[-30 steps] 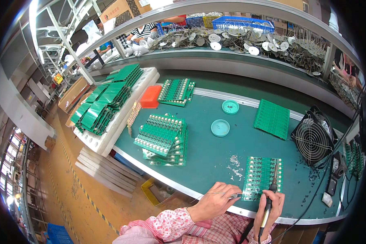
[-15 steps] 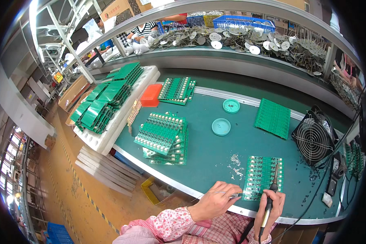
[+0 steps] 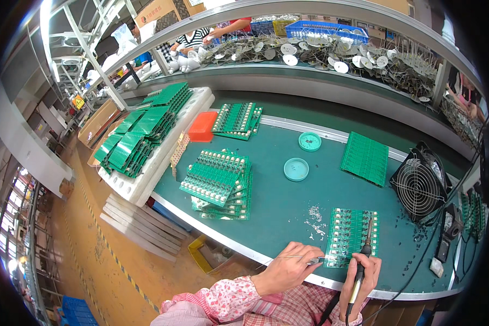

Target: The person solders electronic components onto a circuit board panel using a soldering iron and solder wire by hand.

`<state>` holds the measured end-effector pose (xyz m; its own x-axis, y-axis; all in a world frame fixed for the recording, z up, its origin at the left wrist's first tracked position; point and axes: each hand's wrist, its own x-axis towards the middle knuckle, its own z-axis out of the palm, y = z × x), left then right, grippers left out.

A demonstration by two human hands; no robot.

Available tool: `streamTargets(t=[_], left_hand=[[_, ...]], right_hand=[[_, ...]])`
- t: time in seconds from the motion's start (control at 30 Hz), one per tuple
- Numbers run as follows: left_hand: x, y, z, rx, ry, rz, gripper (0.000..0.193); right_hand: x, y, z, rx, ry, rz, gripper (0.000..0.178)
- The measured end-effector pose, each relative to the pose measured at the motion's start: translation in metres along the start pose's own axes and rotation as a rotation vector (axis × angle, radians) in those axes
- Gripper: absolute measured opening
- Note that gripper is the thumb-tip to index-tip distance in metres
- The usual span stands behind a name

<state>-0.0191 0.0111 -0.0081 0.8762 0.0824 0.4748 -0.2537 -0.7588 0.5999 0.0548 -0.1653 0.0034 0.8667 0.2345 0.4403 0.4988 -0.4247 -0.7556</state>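
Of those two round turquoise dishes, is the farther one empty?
No, it isn't empty: small dark bits show inside the farther dish. They are too small to identify.

Brown cardboard box (image 3: 163, 12) and yellow-orange warning sign (image 3: 78, 102), far left
The box's side carries a small red mark and a row of red printed characters (image 3: 151, 18); the sign shows a dark-edged triangle, its inner symbol too small to tell.
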Motion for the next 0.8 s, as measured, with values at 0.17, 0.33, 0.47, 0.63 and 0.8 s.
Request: streamTargets(t=[0.17,0.33,0.47,0.63,0.8], left_hand=[[0.000,0.000,0.000,-0.009,0.004,0.004,0.030],[0.000,-0.001,0.000,-0.014,0.006,0.003,0.031],[-0.001,-0.002,0.000,-0.013,0.007,0.003,0.031],[0.000,-0.001,0.000,-0.014,0.008,0.006,0.031],[-0.001,-0.001,-0.001,-0.016,0.014,-0.002,0.030]], right_hand=[[0.000,0.002,0.000,-0.002,0.002,-0.029,0.010],[0.001,0.000,0.001,0.038,0.008,-0.013,0.010],[0.000,0.003,0.001,0.023,0.024,0.000,0.009],[-0.002,0.009,0.002,0.013,0.028,-0.012,0.008],[-0.002,0.014,0.004,0.027,0.034,-0.027,0.008]])
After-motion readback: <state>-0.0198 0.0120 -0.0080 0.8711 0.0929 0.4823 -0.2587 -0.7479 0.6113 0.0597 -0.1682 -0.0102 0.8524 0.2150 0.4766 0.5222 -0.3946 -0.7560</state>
